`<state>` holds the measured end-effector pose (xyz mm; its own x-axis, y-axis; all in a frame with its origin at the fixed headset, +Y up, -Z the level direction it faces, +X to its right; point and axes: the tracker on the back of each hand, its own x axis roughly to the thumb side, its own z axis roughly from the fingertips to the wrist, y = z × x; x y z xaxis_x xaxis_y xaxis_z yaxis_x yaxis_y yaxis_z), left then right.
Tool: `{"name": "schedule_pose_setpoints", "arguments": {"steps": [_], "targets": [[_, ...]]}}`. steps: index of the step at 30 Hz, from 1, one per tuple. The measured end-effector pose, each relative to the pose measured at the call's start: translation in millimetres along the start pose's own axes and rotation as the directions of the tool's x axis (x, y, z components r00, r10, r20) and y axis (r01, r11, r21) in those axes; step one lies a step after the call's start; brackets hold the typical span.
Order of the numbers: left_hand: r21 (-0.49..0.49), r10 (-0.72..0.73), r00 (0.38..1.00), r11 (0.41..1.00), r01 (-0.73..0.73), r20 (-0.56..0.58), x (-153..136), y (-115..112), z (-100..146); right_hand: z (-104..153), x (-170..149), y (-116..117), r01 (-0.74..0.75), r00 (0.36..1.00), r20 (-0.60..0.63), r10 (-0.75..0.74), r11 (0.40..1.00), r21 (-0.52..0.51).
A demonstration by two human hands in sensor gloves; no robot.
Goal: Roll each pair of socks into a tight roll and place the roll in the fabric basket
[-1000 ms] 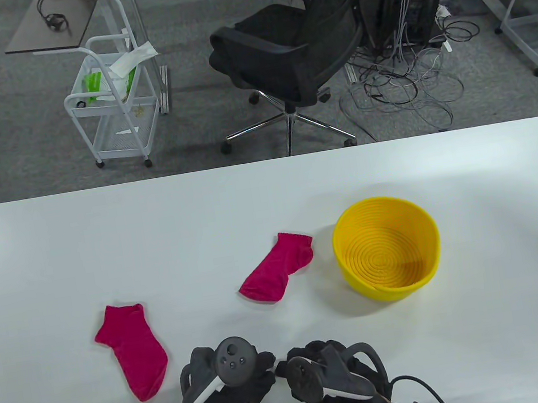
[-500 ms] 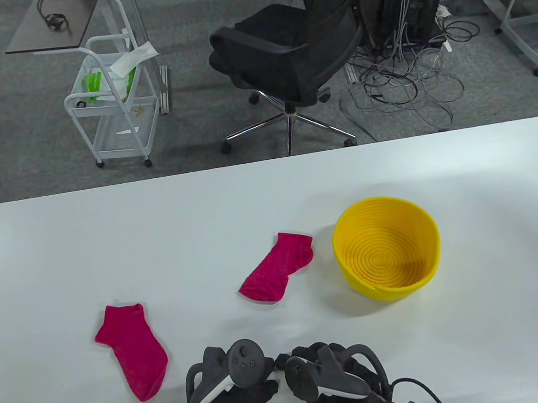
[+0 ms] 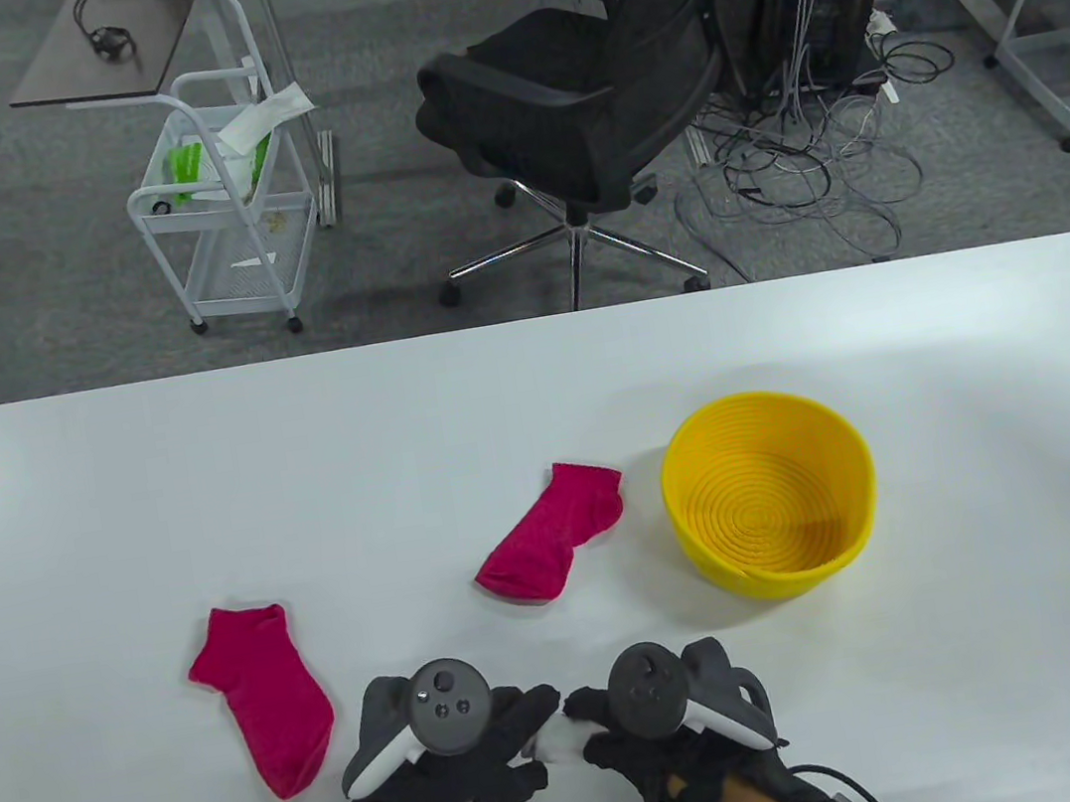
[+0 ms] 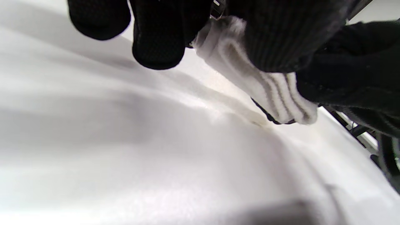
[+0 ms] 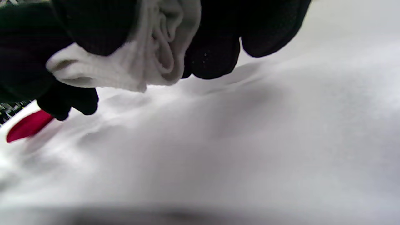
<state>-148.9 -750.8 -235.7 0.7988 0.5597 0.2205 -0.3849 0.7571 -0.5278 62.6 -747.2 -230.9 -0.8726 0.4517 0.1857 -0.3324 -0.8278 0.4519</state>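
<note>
On the left of the worktop (image 3: pixel 106 485) one pink sock (image 3: pixel 263 698) lies flat and unrolled, just left of the left hand (image 3: pixel 447 751). That hand and the right hand (image 3: pixel 669 723) meet at the near edge, and both have their fingers curled round a white roll (image 3: pixel 555 738) of sock held between them; the wrist views show ribbed white fabric bunched in layers under the dark glove fingers (image 4: pixel 156 34), just above the worktop. Whether it is already tight, or is one sock or a pair, cannot be told, since the hands hide most of it. Past the hands, a second pink sock (image 3: pixel 552 531) lies flat too, well apart from the first. To its right stands the yellow basket (image 3: pixel 757 408), near that sock but not touching it, and nothing shows inside it. So the task looks barely begun: I judge the white roll is being finished and has yet to go into the basket, while the pink pair has yet to be brought together, rolled and dropped in. For moving, bare worktop lies between the hands and the basket, with the second pink sock off to the left of that line; more bare worktop lies right of the basket, and the hands work close to the near edge.
</note>
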Motion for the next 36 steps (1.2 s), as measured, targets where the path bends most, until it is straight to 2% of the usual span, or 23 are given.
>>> {"name": "schedule_pose_setpoints", "arguments": {"steps": [3, 8, 15, 19, 23, 27, 30, 33, 36], "targets": [[0.027, 0.013, 1.000, 1.000, -0.013, 0.005, -0.7, 1.9, 0.2, -0.7, -1.8, -0.5, 0.053, 0.999, 0.001, -0.053, 0.998, 0.015], [0.061, 0.015, 1.000, 0.998, -0.015, -0.001, -1.0, 2.3, 0.7, -0.8, -2.0, -0.4, 0.057, 0.998, 0.004, -0.057, 0.998, 0.009], [0.149, 0.031, 0.999, 0.988, -0.027, -0.021, -0.7, 3.5, 1.0, 3.2, 5.7, -0.6, 0.046, 0.998, 0.033, -0.045, 0.998, -0.045], [0.127, 0.086, 0.996, 0.988, -0.086, -0.001, -2.1, 3.3, 0.5, 5.1, 7.8, -2.1, 0.096, 0.994, 0.057, -0.094, 0.995, -0.041], [0.073, 0.190, 0.981, 0.979, -0.192, 0.038, -6.5, 5.4, 0.1, 4.6, 1.2, -4.5, 0.266, 0.962, 0.058, -0.266, 0.964, 0.013], [0.095, 0.259, 0.966, 0.961, -0.260, 0.021, -6.2, 6.8, -0.3, 1.6, -2.5, -1.1, 0.307, 0.951, 0.036, -0.309, 0.951, 0.032], [0.155, 0.241, 0.970, 0.958, -0.241, 0.019, -5.0, 8.8, 0.1, 2.1, -1.3, 0.0, 0.250, 0.968, 0.021, -0.250, 0.968, -0.011], [0.226, 0.217, 0.976, 0.951, -0.210, -0.007, -3.3, 11.7, 2.8, 9.0, 7.7, -6.9, 0.075, 0.997, 0.029, -0.071, 0.982, -0.172], [0.271, 0.189, 0.981, 0.947, -0.172, -0.038, -2.8, 14.3, 4.7, 18.1, 17.7, -13.7, -0.038, 0.997, 0.051, 0.057, 0.949, -0.313]]}}
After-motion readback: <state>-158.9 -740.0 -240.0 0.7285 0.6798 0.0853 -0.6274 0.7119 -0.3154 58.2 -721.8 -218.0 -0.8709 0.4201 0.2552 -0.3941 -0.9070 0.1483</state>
